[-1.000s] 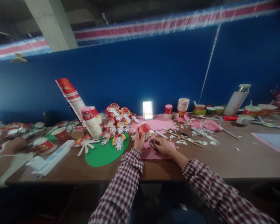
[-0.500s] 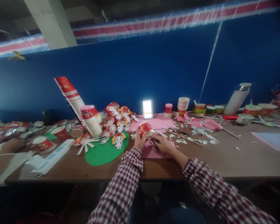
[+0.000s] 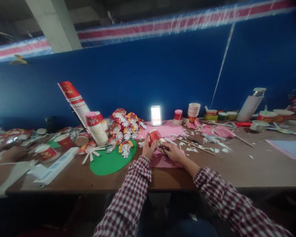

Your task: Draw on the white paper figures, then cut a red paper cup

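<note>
My left hand (image 3: 148, 148) is closed around a red paper cup (image 3: 155, 135), which lies tilted with its pale rim toward my right hand. Dark-handled scissors (image 3: 164, 150) are gripped in my right hand (image 3: 174, 152), their blades close to the cup's rim; whether they are in the paper I cannot tell. Beneath both hands lies a pink sheet (image 3: 160, 161). A pile of red-and-yellow paper cutouts with white figures (image 3: 125, 125) sits to the left of the cup, partly on a green sheet (image 3: 106, 166).
A tall leaning stack of paper cups (image 3: 98, 131) stands left. White paper scraps (image 3: 192, 149) and a brush (image 3: 203, 149) lie right. A lit phone-like screen (image 3: 156, 115) is at the back. At far left, a co-worker's hand (image 3: 13, 154) is near a white power strip (image 3: 58, 166).
The cup has turned slightly in my left hand. My right hand and the scissors have shifted very little.
</note>
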{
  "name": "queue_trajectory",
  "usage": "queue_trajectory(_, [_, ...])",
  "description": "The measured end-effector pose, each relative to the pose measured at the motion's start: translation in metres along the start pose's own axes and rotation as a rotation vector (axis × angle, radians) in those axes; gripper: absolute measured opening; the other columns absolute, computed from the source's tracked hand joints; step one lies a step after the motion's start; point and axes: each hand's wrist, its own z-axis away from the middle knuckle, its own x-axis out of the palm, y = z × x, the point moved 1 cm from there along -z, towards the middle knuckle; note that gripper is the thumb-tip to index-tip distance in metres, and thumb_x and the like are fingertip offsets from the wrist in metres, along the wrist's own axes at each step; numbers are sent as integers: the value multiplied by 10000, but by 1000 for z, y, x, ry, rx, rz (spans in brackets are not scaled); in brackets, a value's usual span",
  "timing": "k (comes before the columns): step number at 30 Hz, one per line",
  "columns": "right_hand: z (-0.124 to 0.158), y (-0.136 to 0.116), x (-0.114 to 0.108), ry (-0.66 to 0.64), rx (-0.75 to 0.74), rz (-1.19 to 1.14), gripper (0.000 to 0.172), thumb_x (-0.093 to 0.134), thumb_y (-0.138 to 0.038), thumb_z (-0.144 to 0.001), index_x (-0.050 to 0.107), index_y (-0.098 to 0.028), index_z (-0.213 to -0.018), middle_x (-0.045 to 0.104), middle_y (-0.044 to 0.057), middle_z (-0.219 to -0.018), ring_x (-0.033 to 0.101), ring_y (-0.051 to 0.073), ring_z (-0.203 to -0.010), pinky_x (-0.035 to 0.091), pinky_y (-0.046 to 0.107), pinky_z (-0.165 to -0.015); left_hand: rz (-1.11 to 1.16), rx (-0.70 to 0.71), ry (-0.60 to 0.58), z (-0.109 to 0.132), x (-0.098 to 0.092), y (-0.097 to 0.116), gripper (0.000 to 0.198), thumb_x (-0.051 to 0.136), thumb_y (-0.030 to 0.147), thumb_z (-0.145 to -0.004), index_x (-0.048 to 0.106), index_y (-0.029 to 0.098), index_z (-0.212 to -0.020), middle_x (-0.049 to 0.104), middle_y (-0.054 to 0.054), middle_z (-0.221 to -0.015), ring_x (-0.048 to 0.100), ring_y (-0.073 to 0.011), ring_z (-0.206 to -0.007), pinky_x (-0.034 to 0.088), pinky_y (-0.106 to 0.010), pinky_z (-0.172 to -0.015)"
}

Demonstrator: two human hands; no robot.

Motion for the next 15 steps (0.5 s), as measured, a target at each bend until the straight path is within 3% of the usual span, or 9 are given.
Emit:
queue_trajectory(3, [-1, -3, 0, 23, -14, -22, 309, 584, -393, -792, 686, -142, -942, 665, 55, -803, 590, 178, -734, 470, 261, -658, -121, 59, -35, 2, 2, 3, 767, 683, 322, -743, 309, 207, -1402, 645, -104, -1043, 634, -192, -910, 505, -351, -854])
queue_trajectory(8, [-1, -6, -1, 30, 13, -18, 322, 575, -407, -791, 689, -137, -924, 622, 24, -670, 549, 159, -628, 433, 234, -557, -182, 83, -61, 5, 4, 7, 741, 649, 326, -769, 295, 197, -1407, 660, -91, -964, 636, -195, -898, 504, -339, -838])
queue_trajectory(15, [1, -13, -4, 43, -8, 49, 279, 572, -375, -792, 693, -138, -876, 624, 20, -691, 509, 140, -605, 392, 219, -536, -162, 59, -28, 5, 4, 6, 725, 677, 298, -739, 355, 190, -1380, 668, -76, -884, 643, -198, -868, 501, -339, -833])
